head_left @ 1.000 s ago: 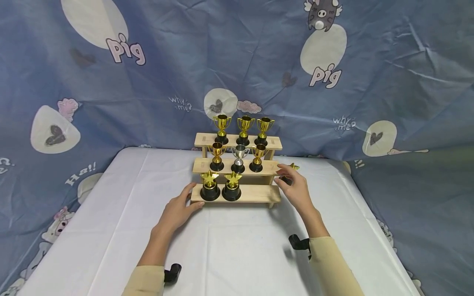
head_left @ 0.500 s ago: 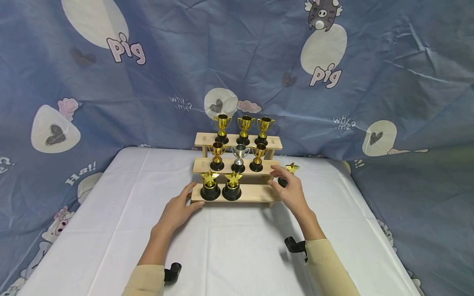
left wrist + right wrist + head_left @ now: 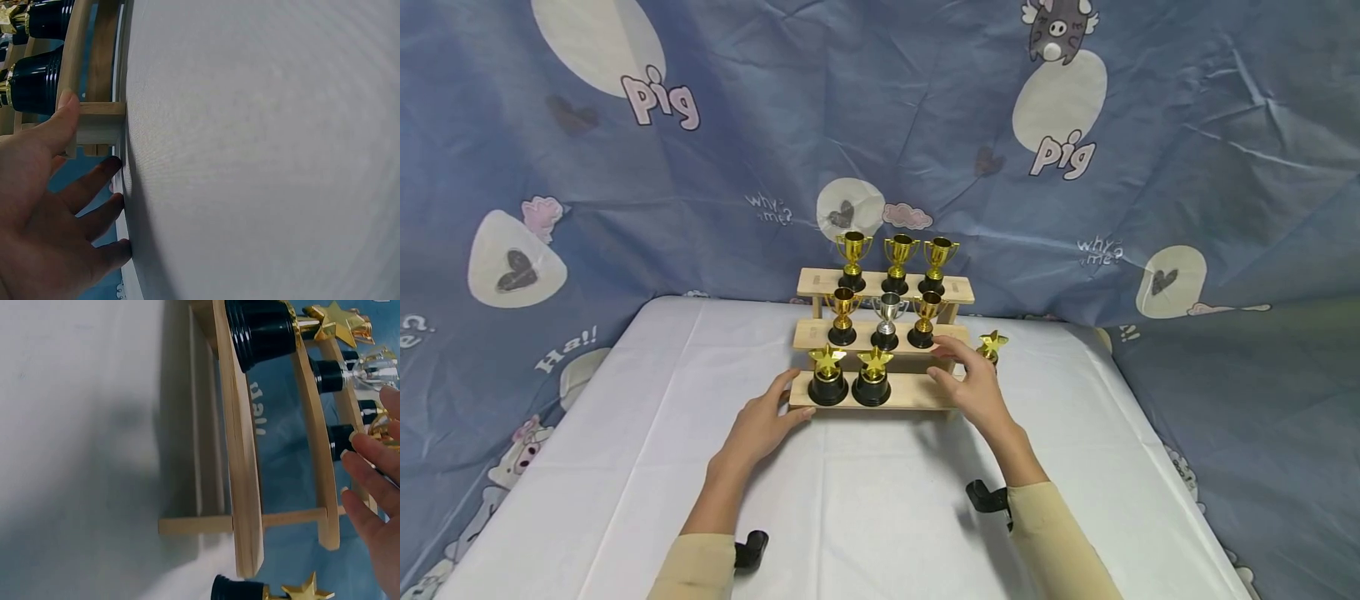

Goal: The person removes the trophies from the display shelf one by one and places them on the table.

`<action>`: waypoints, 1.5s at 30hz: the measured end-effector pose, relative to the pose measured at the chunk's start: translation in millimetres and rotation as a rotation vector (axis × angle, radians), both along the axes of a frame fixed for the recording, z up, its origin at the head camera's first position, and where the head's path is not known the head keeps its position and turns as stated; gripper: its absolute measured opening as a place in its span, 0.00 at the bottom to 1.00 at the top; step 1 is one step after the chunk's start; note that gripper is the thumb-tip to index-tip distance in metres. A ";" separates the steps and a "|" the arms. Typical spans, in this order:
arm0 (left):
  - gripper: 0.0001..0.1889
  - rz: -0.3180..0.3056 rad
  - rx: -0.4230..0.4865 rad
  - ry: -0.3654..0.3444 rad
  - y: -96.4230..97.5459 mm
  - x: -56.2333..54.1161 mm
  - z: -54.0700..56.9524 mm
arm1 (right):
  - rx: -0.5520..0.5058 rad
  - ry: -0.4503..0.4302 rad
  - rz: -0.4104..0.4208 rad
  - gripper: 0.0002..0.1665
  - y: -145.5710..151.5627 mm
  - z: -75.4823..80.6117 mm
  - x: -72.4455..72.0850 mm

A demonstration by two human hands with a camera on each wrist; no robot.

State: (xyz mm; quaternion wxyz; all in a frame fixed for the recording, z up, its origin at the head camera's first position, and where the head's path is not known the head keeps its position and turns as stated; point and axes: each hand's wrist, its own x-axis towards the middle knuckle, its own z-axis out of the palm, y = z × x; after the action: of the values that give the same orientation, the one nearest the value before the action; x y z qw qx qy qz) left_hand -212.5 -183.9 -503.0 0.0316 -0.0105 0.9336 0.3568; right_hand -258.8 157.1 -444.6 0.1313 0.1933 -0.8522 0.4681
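We list: wooden shelf (image 3: 916,392), on table (image 3: 880,500); left hand (image 3: 760,429) pinching its lower left end. Gold cup (image 3: 928,305), middle tier, rightmost; right hand (image 3: 976,385) just beside it, fingers spread, gripping nothing. A stray fingertip, we judge, could topple it. Two star trophies (image 3: 872,389), bottom tier: a jerk on the shelf might tip them. Third star trophy (image 3: 993,342): on table, right.

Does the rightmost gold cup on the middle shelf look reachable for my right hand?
Likely yes: your right hand is open, close to that cup, with nothing visible between them.
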 end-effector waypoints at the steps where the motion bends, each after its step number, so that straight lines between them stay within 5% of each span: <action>1: 0.43 0.001 0.001 0.001 0.1 -0.2 -0.1 | 0.005 -0.005 -0.001 0.29 -1.5 0.2 0.5; 45: 0.42 0.011 0.016 0.000 -0.9 -1.6 -2.0 | 0.070 -0.098 0.109 0.29 -54.2 6.0 -4.0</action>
State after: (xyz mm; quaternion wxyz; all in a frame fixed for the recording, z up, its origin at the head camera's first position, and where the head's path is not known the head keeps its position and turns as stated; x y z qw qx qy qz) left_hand -214.1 -184.8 -505.0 0.0299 -0.0153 0.9307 0.3642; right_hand -262.8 102.9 -438.6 0.0567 0.2208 -0.8616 0.4536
